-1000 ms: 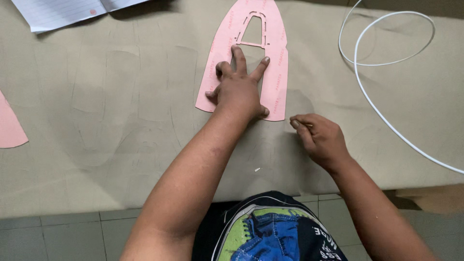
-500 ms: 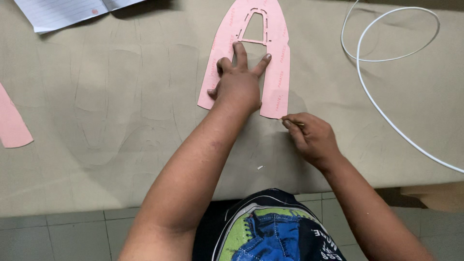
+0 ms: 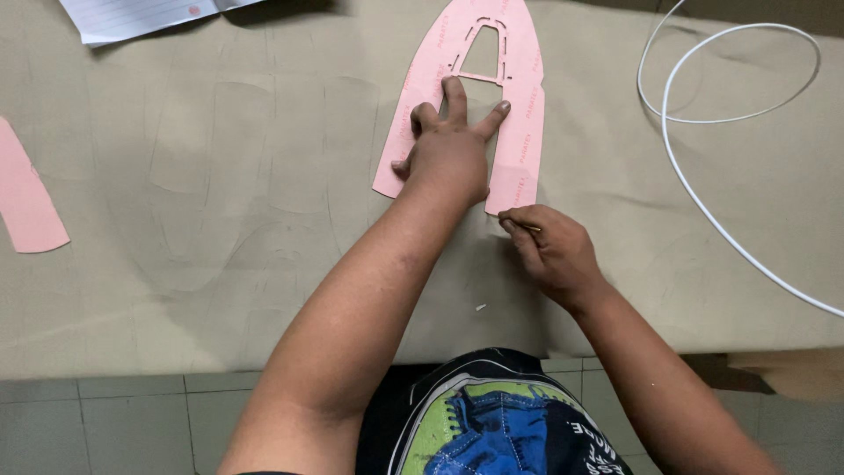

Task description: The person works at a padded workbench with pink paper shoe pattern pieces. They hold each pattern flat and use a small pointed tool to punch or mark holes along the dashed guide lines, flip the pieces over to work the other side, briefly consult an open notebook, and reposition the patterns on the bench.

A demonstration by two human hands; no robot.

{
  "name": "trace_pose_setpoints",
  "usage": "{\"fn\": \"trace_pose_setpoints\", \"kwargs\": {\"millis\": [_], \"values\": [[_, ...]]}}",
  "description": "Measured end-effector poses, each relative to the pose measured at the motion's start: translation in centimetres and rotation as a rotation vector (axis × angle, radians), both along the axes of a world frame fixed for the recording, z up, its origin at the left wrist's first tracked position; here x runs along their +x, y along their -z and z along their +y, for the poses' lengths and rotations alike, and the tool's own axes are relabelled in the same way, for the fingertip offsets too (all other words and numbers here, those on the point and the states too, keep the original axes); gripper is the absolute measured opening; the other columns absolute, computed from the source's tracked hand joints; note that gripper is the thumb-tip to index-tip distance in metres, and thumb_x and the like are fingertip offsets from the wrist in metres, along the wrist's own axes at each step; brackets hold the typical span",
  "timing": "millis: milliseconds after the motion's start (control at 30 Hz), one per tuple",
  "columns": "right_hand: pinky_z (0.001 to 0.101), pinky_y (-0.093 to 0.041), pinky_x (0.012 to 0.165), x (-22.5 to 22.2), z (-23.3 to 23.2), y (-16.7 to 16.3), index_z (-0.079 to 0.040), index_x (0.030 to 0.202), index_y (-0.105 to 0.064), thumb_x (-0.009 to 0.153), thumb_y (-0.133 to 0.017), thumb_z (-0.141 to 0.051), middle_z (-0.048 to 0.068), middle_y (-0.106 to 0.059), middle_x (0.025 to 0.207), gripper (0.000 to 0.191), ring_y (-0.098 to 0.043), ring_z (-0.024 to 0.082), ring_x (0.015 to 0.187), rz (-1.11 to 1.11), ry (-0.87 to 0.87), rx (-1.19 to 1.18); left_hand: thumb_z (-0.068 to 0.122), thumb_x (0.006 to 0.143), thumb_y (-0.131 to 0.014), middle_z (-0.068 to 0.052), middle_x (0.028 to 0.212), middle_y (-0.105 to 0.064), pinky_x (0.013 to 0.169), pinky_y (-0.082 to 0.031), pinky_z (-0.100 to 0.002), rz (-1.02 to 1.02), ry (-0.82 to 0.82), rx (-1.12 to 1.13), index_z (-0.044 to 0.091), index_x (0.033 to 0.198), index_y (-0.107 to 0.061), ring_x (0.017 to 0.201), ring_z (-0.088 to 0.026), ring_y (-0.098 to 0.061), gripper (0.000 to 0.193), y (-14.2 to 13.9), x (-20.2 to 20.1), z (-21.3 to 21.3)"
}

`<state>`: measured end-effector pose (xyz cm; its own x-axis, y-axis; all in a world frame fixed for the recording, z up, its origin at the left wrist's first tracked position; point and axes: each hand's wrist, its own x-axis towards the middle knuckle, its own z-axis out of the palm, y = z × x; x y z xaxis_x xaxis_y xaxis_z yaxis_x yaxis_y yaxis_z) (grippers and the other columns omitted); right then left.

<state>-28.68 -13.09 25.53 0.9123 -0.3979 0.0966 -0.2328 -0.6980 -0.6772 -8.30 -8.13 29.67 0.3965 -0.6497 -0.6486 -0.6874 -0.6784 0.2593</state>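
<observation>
A pink horseshoe-shaped paper pattern (image 3: 519, 97) with a cut-out window lies on the beige sheet (image 3: 220, 176). My left hand (image 3: 448, 149) presses flat on the pattern's middle, fingers spread. My right hand (image 3: 552, 251) sits just below the pattern's right leg, pinching a thin marking tool (image 3: 520, 224) whose tip touches the pattern's lower edge. Faint traced outlines show on the beige sheet to the left.
A white cord (image 3: 703, 114) loops across the sheet at the right. A white lined paper (image 3: 141, 16) lies at the top left. Another pink pattern piece (image 3: 26, 198) sits at the left edge. Grey floor tiles (image 3: 97, 427) show below the table edge.
My right hand has moved up and left until the tool's tip reaches the pattern's right leg. My left hand has stayed pressed on the pattern.
</observation>
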Motion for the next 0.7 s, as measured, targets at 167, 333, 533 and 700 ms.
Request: {"fn": "trace_pose_setpoints", "kwargs": {"millis": [167,333,533,700], "values": [[0.0333,-0.058,0.079,0.6,0.1,0.4,-0.004,0.106,-0.072,0.100,-0.066,-0.010,0.010,-0.075,0.100,0.011,-0.074,0.024,0.088,0.049,0.004,0.050,0.013,0.080,-0.077,-0.015,0.168,0.015,0.088,-0.056,-0.067,0.007,0.013,0.023,0.058,0.157,-0.014,0.143,-0.049,-0.026,0.109,-0.1,0.4,-0.2],[0.0357,-0.058,0.079,1.1,0.0,-0.1,-0.004,0.106,-0.072,0.099,-0.067,-0.009,0.011,-0.075,0.099,0.010,-0.073,0.026,0.088,0.050,-0.027,-0.015,0.011,0.084,-0.074,-0.017,0.168,0.014,0.089,-0.056,-0.067,0.004,0.042,0.032,0.057,0.158,-0.012,0.142,-0.049,-0.028,0.107,0.2,0.3,-0.2],[0.0392,-0.057,0.077,3.2,-1.1,-0.3,-0.003,0.106,-0.073,0.098,-0.069,-0.007,0.014,-0.074,0.099,0.010,-0.071,0.031,0.087,0.061,0.036,-0.147,-0.003,0.087,-0.062,-0.017,0.168,0.014,0.087,-0.059,-0.062,-0.020,0.055,0.024,0.059,0.157,-0.011,0.137,-0.048,-0.035,0.106,0.5,0.5,-0.3],[0.0389,-0.057,0.077,2.1,0.2,-1.2,-0.004,0.103,-0.072,0.094,-0.068,-0.007,0.012,-0.074,0.095,0.010,-0.072,0.030,0.086,0.061,-0.084,-0.116,0.001,0.092,-0.058,-0.020,0.168,0.012,0.086,-0.058,-0.064,-0.005,0.068,0.031,0.057,0.158,-0.012,0.134,-0.048,-0.037,0.098,1.0,0.6,-0.5]]}}
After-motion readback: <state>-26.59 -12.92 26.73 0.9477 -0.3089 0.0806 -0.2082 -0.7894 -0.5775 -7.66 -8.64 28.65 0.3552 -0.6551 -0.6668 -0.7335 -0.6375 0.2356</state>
